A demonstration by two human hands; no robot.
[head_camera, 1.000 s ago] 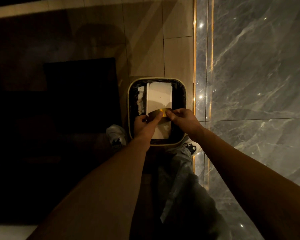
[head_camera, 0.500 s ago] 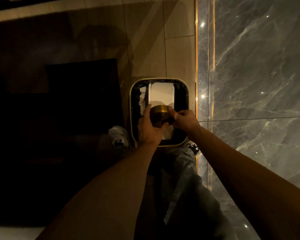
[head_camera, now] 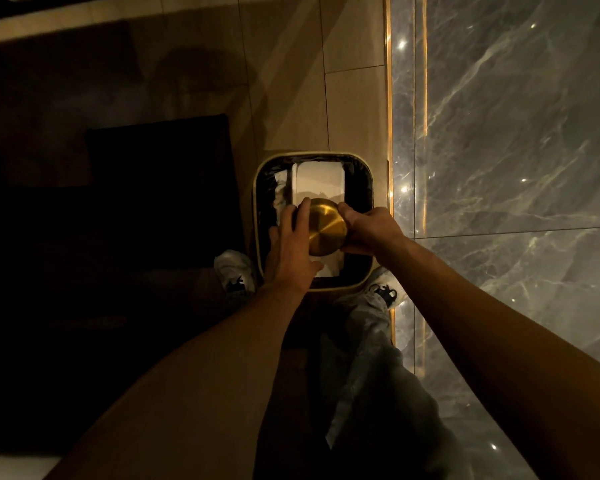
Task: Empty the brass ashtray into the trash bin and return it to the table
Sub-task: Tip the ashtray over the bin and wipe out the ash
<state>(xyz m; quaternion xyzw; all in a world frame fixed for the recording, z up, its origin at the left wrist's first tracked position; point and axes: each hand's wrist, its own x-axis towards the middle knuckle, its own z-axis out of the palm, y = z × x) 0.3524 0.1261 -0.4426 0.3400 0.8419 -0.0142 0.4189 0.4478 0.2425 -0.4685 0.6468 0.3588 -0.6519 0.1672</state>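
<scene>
The round brass ashtray (head_camera: 327, 226) is turned upside down over the trash bin (head_camera: 259, 188), its flat shiny underside facing me. My left hand (head_camera: 291, 247) grips its left side with the thumb along the rim. My right hand (head_camera: 369, 230) grips its right edge. The bin is a rounded square with a pale rim and a black liner, standing on the floor in front of my feet. White paper (head_camera: 319, 180) lies inside it. The ashtray's contents are hidden.
A grey marble wall (head_camera: 506, 133) with a lit brass strip (head_camera: 388, 98) runs close along the bin's right side. A dark mat or low dark furniture (head_camera: 160, 188) lies left of the bin. My shoes (head_camera: 234, 271) stand at the bin's near edge on beige floor tiles (head_camera: 284, 81).
The ashtray has been tipped from edge-on to fully upside down over the bin, with its underside now facing up. Both hands stayed on it and shifted slightly.
</scene>
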